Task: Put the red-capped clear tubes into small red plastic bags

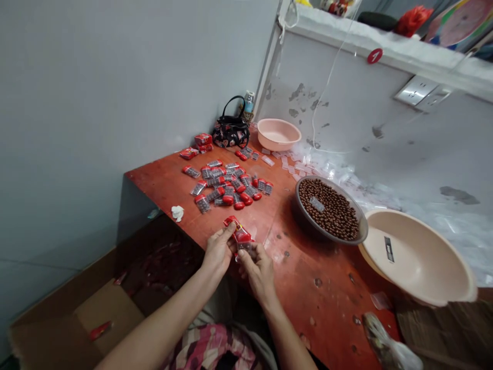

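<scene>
Red bench [287, 288] spreads ahead; my left grip [221, 250] and right grip [260, 268] pinch the packet [241, 233] between them, probably to steady it, with the dark bowl [306, 218] right of both, seemingly for reach.

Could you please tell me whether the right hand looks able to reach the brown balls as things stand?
Probably yes: the brown balls lie in an open bowl, and nothing visible stands between it and the right hand. That hand grips the red packet, though, so may need freeing first.
</scene>
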Tool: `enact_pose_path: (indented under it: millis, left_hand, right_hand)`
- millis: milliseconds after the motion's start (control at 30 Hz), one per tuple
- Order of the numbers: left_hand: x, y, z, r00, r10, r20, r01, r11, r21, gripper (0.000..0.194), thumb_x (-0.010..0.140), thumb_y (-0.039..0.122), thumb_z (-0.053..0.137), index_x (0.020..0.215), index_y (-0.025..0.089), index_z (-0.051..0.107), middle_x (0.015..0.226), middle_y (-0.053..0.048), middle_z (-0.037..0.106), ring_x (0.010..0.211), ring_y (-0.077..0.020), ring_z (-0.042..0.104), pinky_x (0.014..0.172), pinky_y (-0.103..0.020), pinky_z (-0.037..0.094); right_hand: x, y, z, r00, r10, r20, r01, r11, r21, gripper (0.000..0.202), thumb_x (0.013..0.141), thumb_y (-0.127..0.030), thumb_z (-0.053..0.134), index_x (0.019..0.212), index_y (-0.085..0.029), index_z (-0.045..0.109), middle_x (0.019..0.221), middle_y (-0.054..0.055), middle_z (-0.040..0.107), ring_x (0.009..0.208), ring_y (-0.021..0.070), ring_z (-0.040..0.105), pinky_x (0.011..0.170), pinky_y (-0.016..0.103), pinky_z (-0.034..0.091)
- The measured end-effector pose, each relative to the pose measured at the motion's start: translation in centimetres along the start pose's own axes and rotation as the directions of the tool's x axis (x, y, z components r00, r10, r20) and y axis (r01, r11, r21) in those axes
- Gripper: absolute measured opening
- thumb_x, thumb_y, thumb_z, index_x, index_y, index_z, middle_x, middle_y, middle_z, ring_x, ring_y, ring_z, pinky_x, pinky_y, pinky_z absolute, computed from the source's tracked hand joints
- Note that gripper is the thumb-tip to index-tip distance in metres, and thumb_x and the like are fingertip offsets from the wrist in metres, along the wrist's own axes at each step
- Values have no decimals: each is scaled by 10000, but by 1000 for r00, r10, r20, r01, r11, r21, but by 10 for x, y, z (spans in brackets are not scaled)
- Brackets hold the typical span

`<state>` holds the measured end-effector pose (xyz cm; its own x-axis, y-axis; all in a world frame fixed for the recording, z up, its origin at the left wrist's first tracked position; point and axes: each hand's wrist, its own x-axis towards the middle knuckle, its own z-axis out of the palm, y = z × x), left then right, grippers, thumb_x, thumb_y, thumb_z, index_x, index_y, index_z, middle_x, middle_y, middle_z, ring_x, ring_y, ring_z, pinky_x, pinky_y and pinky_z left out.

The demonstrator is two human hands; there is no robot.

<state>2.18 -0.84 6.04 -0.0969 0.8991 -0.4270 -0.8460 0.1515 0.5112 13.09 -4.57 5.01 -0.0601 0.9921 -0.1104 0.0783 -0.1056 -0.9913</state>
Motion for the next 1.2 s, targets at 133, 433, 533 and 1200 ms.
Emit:
enact_pose_path:
  millis: [133, 433, 533, 1200]
  left_hand:
    - [-9, 0, 6, 996, 6, 84, -11, 998, 66, 188, 639, 250, 676, 681, 112, 555, 604, -24, 623, 520, -110, 578, 520, -214, 471]
    - [-11, -5, -4, 967, -173, 187, 111, 946, 304, 204, 640, 275, 667, 719, 103, 593, 586, -29, 622, 448, -95, 541, 423, -196, 408]
    - [-10, -3, -5, 955, -185, 234, 98, 936, 340, 193, 648, 272, 657, 689, 92, 599, 558, -30, 610, 434, -99, 531, 414, -205, 395]
    - [-11, 1, -6, 914, -215, 344, 4, 853, 523, 212, 666, 294, 632, 661, 83, 605, 468, -23, 562, 396, -129, 516, 412, -245, 389]
  right_hand:
    - [-1, 0, -4, 998, 23, 51, -27, 996, 82, 194, 755, -348, 543, 850, -180, 515, 613, -32, 569, 389, 73, 475, 348, 171, 389]
    - [-2, 2, -10, 988, -127, -92, 111, 980, -166, 179, 731, -334, 572, 797, -170, 546, 565, -33, 554, 431, 85, 477, 406, 181, 389]
    - [-2, 2, -12, 993, -109, -50, 103, 989, -110, 178, 733, -336, 570, 798, -172, 541, 540, -38, 545, 415, 82, 466, 392, 176, 376]
    - [7, 5, -8, 993, 43, 109, -72, 959, 273, 207, 744, -350, 545, 690, -163, 475, 548, -34, 539, 311, 34, 358, 281, 142, 249]
